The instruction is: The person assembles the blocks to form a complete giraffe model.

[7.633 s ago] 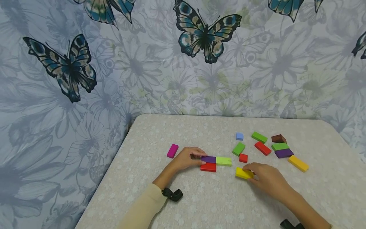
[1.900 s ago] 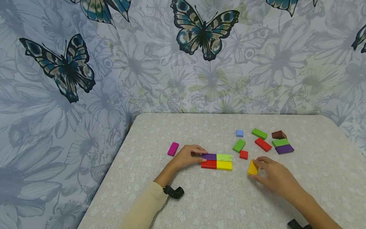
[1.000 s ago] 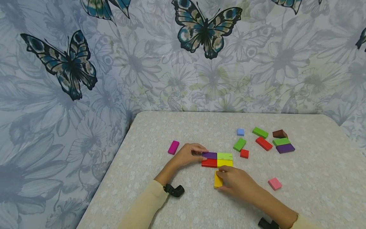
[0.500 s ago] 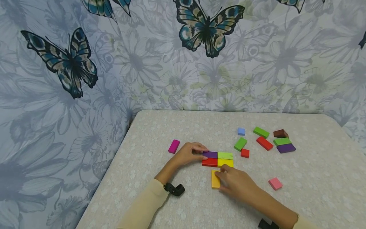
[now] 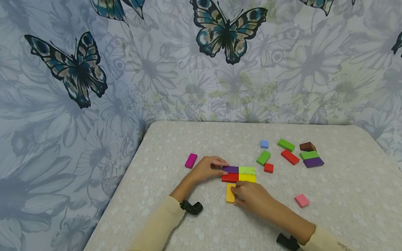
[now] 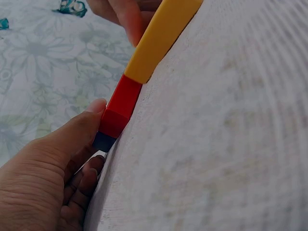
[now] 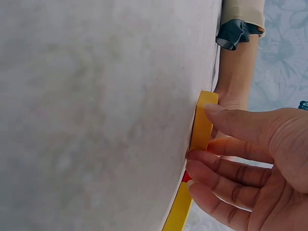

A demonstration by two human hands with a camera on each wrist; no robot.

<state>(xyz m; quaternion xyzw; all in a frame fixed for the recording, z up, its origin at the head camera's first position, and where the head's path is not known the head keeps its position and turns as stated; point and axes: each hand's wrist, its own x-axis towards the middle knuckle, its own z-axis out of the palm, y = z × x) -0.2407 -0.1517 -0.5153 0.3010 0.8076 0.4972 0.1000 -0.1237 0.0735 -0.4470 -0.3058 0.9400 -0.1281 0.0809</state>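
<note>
My right hand (image 5: 254,199) pinches an orange-yellow block (image 5: 230,193) between thumb and fingers. In the head view this block points front to back, just in front of a two-by-two group of blocks. In that group lie a purple block (image 5: 231,169), a lime green block (image 5: 247,170), a red block (image 5: 230,178) and a yellow block (image 5: 247,178), set edge to edge. My left hand (image 5: 205,171) grips the group's left end, its thumb by the red block (image 6: 118,113) and its fingers around the purple one. The right wrist view shows the right thumb on the orange-yellow block (image 7: 204,122).
A magenta block (image 5: 191,160) lies left of the group. Scattered to the right are a blue cube (image 5: 264,144), a red cube (image 5: 268,168), green blocks (image 5: 286,144), a red block (image 5: 289,157), a brown piece (image 5: 307,146), a purple block (image 5: 313,162) and a pink block (image 5: 302,200).
The yellow block joined the group's front row earlier. My right hand has since brought the orange-yellow block from the right and slid it left along the group's front. The left hand stays put.
</note>
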